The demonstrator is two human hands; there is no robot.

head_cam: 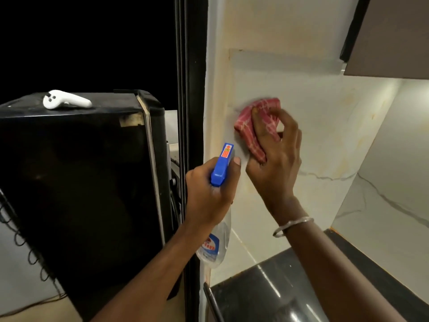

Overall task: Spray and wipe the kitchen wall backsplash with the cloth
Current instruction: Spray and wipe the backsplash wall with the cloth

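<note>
The pale marble-look backsplash wall [325, 140] fills the right half of the view. My right hand [276, 156] grips a bunched red checked cloth [248, 133] and holds it against the wall near its left edge; the cloth is motion-blurred. Lower left of it, my left hand [209, 196] grips a clear spray bottle [214, 242] by the neck. Its blue trigger head [222, 166] points up toward the wall, with my index finger beside the nozzle.
A black appliance [76, 182] stands at the left with a white controller [66, 99] on top. A dark door frame [190, 112] borders the wall. A glossy dark countertop [278, 287] lies below, and a brown upper cabinet [392, 36] hangs at top right.
</note>
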